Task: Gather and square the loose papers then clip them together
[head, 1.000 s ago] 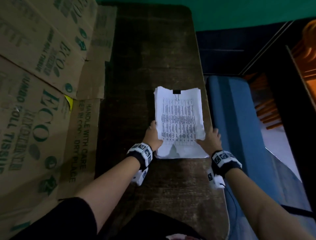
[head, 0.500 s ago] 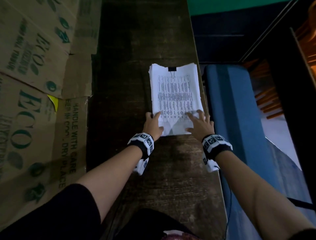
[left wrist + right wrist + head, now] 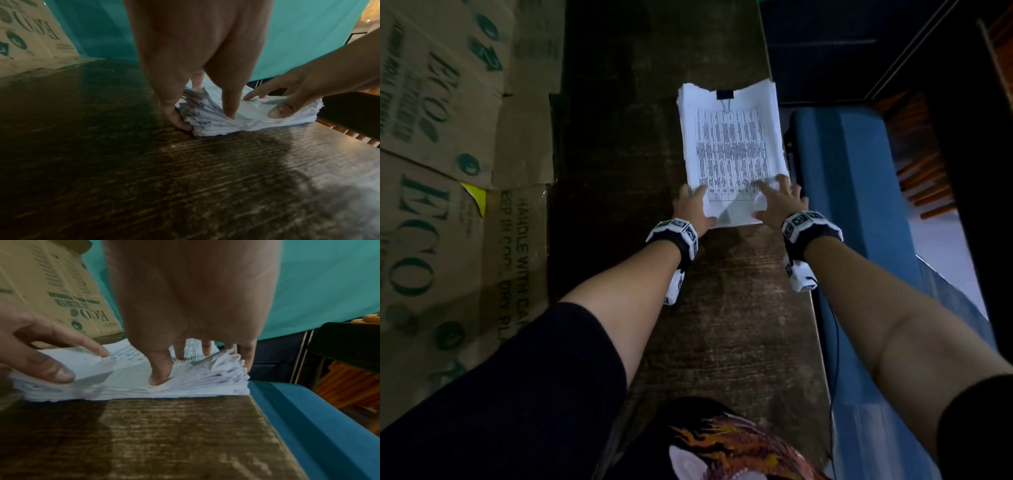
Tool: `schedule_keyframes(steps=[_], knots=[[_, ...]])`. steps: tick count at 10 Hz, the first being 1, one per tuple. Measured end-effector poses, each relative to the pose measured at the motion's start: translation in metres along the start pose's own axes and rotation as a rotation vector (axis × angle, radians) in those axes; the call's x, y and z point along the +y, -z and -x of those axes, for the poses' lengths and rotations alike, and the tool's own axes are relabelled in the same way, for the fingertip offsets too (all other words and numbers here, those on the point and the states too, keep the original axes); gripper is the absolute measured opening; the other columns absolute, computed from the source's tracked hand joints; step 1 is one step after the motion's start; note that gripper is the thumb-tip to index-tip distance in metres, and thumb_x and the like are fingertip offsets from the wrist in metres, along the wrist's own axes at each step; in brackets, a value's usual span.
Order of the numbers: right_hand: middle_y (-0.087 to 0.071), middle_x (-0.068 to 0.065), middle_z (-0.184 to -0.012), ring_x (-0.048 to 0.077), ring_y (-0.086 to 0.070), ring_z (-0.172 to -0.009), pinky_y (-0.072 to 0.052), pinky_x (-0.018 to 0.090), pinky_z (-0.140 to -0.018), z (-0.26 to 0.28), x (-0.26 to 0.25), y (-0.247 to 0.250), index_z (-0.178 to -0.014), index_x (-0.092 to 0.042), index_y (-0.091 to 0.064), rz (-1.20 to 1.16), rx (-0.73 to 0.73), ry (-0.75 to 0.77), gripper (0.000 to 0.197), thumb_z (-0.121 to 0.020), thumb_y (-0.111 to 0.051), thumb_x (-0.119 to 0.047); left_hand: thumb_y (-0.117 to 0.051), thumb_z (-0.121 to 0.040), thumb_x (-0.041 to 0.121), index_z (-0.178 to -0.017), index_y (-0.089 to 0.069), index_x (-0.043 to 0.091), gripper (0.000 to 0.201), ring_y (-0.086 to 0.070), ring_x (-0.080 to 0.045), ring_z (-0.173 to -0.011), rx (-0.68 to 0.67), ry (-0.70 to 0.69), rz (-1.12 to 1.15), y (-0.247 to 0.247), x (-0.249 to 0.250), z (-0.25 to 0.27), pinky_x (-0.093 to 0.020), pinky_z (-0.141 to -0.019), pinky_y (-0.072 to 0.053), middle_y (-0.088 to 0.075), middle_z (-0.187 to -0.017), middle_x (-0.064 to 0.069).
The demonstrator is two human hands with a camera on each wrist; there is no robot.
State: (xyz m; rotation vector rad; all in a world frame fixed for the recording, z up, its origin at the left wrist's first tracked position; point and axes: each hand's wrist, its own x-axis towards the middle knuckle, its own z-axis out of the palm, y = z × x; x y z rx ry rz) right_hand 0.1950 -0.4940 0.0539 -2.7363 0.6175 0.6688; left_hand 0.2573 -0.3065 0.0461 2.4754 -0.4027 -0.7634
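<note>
Sliding off the side, my right hand (image 3: 779,204) now lay on the thick white printed paper stack (image 3: 729,147), fingers (image 3: 767,190) spread; my left hand (image 3: 693,209) pinched its ruffled near corner on the dark grained wooden surface (image 3: 722,325). Only the head view showed the black binder clip (image 3: 725,95).

Print on the papers (image 3: 732,147) illegible.

What looks like a storeroom, with a table used for paperwork.

Flattened brown cardboard cartons (image 3: 448,212) printed "ECO" and "HANDLE WITH CARE" lie just left of a dark, worn wooden table (image 3: 722,325). A stack of white printed papers (image 3: 729,154) rests on the table, a long blue bench (image 3: 852,205) runs along its right edge, and a plain teal wall (image 3: 308,32) stands behind.
</note>
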Motion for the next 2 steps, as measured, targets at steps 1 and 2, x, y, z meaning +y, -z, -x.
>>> schedule_keyframes(steps=[1,2], knots=[[-0.008,0.006,-0.156,0.042,-0.014,-0.14,-0.023,0.059,-0.11,0.0021,-0.0013,0.0046,-0.145,-0.042,-0.023,-0.011,-0.027,-0.004,0.071,-0.086,-0.063,-0.039,-0.072,-0.081,0.025,-0.146,-0.029,0.018,0.078,-0.026,-0.042,-0.135,-0.002,0.024,-0.018,0.0008,0.0051,0.0028,-0.048,-0.112,-0.028,-0.021,-0.149,-0.015],[0.002,0.004,-0.16,0.043,-0.002,-0.145,-0.013,0.062,-0.112,0.0091,-0.0015,0.0092,-0.148,-0.042,-0.016,-0.03,-0.041,0.001,0.072,-0.09,-0.059,-0.041,-0.068,-0.084,0.029,-0.149,-0.023,0.023,0.079,-0.016,-0.044,-0.139,-0.032,0.033,-0.008,0.0105,0.0124,0.0119,-0.05,-0.113,-0.024,-0.01,-0.156,-0.014]])
